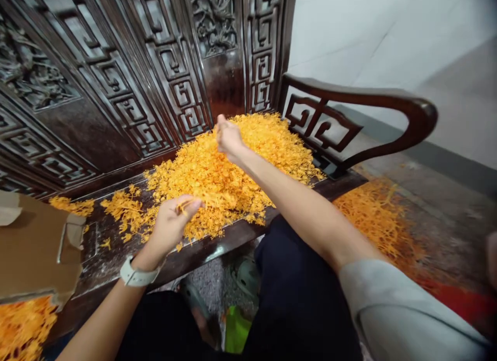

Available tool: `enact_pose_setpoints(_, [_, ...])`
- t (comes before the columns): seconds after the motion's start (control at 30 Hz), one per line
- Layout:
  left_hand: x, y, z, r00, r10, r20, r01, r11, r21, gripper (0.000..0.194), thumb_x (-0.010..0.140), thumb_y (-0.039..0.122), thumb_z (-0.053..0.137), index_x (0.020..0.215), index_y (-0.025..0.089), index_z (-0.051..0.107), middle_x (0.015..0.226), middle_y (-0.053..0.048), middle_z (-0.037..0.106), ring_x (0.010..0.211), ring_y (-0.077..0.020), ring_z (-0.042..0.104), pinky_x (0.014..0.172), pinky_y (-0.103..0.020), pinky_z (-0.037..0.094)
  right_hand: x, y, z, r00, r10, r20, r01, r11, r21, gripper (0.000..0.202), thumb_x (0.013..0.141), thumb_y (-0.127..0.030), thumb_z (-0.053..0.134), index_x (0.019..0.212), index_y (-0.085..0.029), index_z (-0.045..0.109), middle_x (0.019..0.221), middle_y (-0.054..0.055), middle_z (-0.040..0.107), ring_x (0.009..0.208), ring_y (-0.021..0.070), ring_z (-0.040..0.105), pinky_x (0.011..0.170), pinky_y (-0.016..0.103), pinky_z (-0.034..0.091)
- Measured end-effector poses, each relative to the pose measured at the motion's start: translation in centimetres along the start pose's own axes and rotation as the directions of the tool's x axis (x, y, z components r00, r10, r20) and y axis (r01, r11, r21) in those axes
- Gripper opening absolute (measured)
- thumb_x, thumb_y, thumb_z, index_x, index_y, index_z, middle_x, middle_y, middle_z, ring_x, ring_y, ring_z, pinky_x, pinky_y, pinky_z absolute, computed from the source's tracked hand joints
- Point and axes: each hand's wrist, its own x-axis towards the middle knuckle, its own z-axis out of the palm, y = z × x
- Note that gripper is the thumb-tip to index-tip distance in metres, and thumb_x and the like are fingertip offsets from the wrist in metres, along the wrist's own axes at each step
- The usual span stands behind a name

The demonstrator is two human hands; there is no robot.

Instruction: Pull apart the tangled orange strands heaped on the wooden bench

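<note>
A large heap of small yellow-orange branching pieces, plastic-looking, covers the seat of a dark carved wooden bench. My left hand, with a pale watch strap at the wrist, is over the heap's near left edge. Its fingers are curled and pinch a thin yellow-orange piece. Farther back, my right hand is above the heap with its fingers drawn together. Whatever it may hold is too small and blurred to make out.
A cardboard box stands at the left, with more orange pieces at its near side. The bench's curved armrest rises at the right. Beyond it lies an orange pile on the floor. Something bright green is between my feet.
</note>
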Motion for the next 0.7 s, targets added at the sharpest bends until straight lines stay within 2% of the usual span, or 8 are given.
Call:
enact_pose_setpoints(0.1, [-0.5, -0.4, -0.1, 1.000, 0.029, 0.001, -0.029, 0.999, 0.026, 0.030, 0.091, 0.047, 0.079, 0.079, 0.019, 0.082, 0.069, -0.006, 0.066, 0.066, -0.0177, 0.060, 0.061, -0.026, 0.044, 1.9, 0.1, -3.8, 0.996, -0.018, -0.085, 0.007, 0.992, -0.127, 0.051, 0.103, -0.068, 0.050, 0.078, -0.024, 0.048, 0.062, -0.005, 0.036, 0.055, 0.0115, 0.032, 0.052, 0.025, 0.030])
enact_pose_setpoints(0.2, [0.1, -1.1, -0.8, 0.996, 0.054, -0.069, -0.048, 0.995, 0.086, 0.024, 0.088, 0.042, 0.082, 0.082, 0.019, 0.084, 0.081, -0.010, 0.076, 0.077, -0.0222, 0.070, 0.074, -0.030, 0.052, 1.5, 0.4, -5.3, 0.985, -0.122, 0.123, 0.163, 0.895, -0.415, 0.042, 0.095, -0.062, 0.066, 0.097, -0.020, 0.068, 0.094, 0.007, 0.062, 0.086, 0.0191, 0.060, 0.079, 0.034, 0.053])
enact_pose_setpoints(0.3, [1.1, -1.3, -1.8, 0.987, 0.089, -0.133, -0.064, 0.981, 0.181, 0.020, 0.090, 0.037, 0.078, 0.088, 0.019, 0.086, 0.086, -0.009, 0.079, 0.078, -0.0220, 0.071, 0.076, -0.032, 0.053, -0.1, -0.2, -4.6, 0.926, -0.254, 0.277, 0.372, 0.732, -0.570, 0.055, 0.088, -0.063, 0.074, 0.120, -0.019, 0.072, 0.134, 0.016, 0.060, 0.127, 0.0310, 0.058, 0.112, 0.047, 0.048])
enact_pose_setpoints(0.4, [1.7, -1.1, -2.5, 0.978, 0.128, -0.165, -0.085, 0.966, 0.245, 0.018, 0.092, 0.034, 0.075, 0.092, 0.019, 0.086, 0.090, -0.007, 0.081, 0.080, -0.0212, 0.071, 0.076, -0.031, 0.053, -2.1, -1.6, -3.3, 0.858, -0.167, 0.486, 0.390, 0.827, -0.405, 0.060, 0.101, -0.071, 0.050, 0.112, -0.016, 0.072, 0.114, 0.014, 0.070, 0.105, 0.0239, 0.067, 0.095, 0.039, 0.056])
enact_pose_setpoints(0.47, [2.0, -1.1, -2.9, 0.967, 0.155, -0.202, -0.101, 0.962, 0.254, 0.018, 0.092, 0.034, 0.074, 0.092, 0.019, 0.086, 0.091, -0.007, 0.081, 0.082, -0.0210, 0.072, 0.077, -0.031, 0.054, -3.4, -2.3, -2.5, 0.759, -0.037, 0.650, 0.284, 0.917, -0.279, 0.067, 0.102, -0.077, 0.042, 0.098, -0.016, 0.070, 0.085, 0.007, 0.070, 0.078, 0.0167, 0.065, 0.072, 0.031, 0.054])
enact_pose_setpoints(0.6, [2.1, -1.5, -3.5, 0.941, 0.187, -0.281, -0.105, 0.953, 0.283, 0.020, 0.093, 0.036, 0.074, 0.093, 0.019, 0.085, 0.092, -0.006, 0.081, 0.083, -0.0206, 0.073, 0.077, -0.031, 0.054, -4.8, -2.2, -1.2, 0.569, 0.005, 0.822, 0.210, 0.966, -0.151, 0.061, 0.090, -0.076, 0.068, 0.071, -0.020, 0.055, 0.057, -0.006, 0.048, 0.053, 0.0072, 0.043, 0.053, 0.024, 0.036])
enact_pose_setpoints(0.63, [2.0, -1.5, -3.5, 0.940, 0.191, -0.281, -0.105, 0.949, 0.297, 0.021, 0.093, 0.037, 0.074, 0.093, 0.019, 0.085, 0.092, -0.006, 0.082, 0.082, -0.0207, 0.073, 0.077, -0.031, 0.054, -4.7, -1.9, -1.0, 0.569, -0.022, 0.822, 0.188, 0.977, -0.104, 0.062, 0.087, -0.075, 0.073, 0.069, -0.021, 0.050, 0.056, -0.008, 0.042, 0.050, 0.0060, 0.036, 0.050, 0.023, 0.031])
enact_pose_setpoints(0.7, [1.6, -1.3, -3.3, 0.948, 0.194, -0.251, -0.108, 0.941, 0.320, 0.020, 0.092, 0.036, 0.074, 0.091, 0.019, 0.085, 0.090, -0.006, 0.082, 0.080, -0.0208, 0.073, 0.075, -0.031, 0.055, -3.8, -1.4, -0.7, 0.669, -0.080, 0.739, 0.146, 0.989, -0.025, 0.062, 0.087, -0.073, 0.074, 0.068, -0.022, 0.045, 0.056, -0.010, 0.033, 0.050, 0.0055, 0.026, 0.048, 0.024, 0.023])
